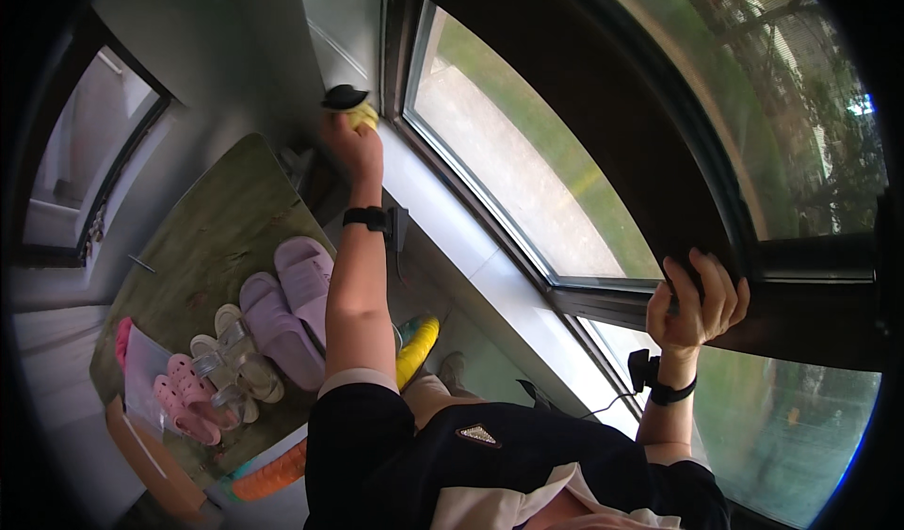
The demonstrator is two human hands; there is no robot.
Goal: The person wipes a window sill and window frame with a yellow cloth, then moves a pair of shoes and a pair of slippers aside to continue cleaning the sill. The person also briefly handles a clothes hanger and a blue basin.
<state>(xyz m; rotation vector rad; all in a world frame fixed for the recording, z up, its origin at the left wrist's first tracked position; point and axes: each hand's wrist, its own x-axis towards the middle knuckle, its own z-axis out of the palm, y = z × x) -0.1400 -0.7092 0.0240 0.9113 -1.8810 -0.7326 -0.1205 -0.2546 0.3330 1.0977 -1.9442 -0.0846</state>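
My left hand (353,150) is stretched out to the far end of the white windowsill (452,237). A yellow cloth (364,115) is in its grip, close to the corner of wall and window frame. A rounded black object (344,96) sits right at the fingers; whether the hand holds it too is unclear. My right hand (696,307) rests on the dark window frame (635,142), its fingers bent and a little apart, with nothing seen in it. Each wrist wears a black strap with a small device.
At left, a greenish tabletop (212,247) bears lilac slides (282,329), silvery sandals (236,360), pink clogs (187,406) and a clear plastic bag (145,367). Below are a cardboard piece (152,463) and an orange wrapped roll (272,470). A yellow one (418,350) lies beside my leg.
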